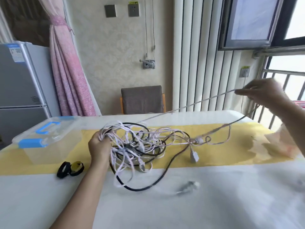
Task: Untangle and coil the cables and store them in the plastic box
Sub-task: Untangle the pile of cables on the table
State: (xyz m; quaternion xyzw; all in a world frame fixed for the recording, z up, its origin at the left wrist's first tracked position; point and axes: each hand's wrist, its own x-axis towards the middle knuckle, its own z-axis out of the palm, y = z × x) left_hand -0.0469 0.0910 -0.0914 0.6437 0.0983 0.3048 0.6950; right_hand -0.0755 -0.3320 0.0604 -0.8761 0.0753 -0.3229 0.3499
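Table point(214, 204) w/ white cloth fills the lower view, one yellow runner point(214, 156) crossing it left to right. Far edge runs just behind the cables; the rounded far-right corner sits below the raised arm. Wide bare cloth lies on the near side and to the right.

One clear plastic box with blue handle and latches point(49, 151) stands lid-on at the far-left corner, close to the left edge and partly on the runner.

One tangle of white and black cables point(137, 146) lies mid-table, half on the runner, half on white cloth, just right of the box but not touching it. Thin white loops are knotted over thicker black ones; a black loop point(145, 187) sags toward the near side. Exact no. of cables can't be told.

Left hand point(99, 146) grips the tangle's left side, fingers curled round a bunch of white loops. Right hand point(264, 93), blurred, is raised at the far right and pinches one pale cable strand point(189, 107), stretched taut from the tangle.

Two black-and-yellow strap rings point(70, 168) lie touching each other, near side of the box. One white plug point(194, 156) rests on the runner; one blurred grey connector point(188, 187) is on the cloth.
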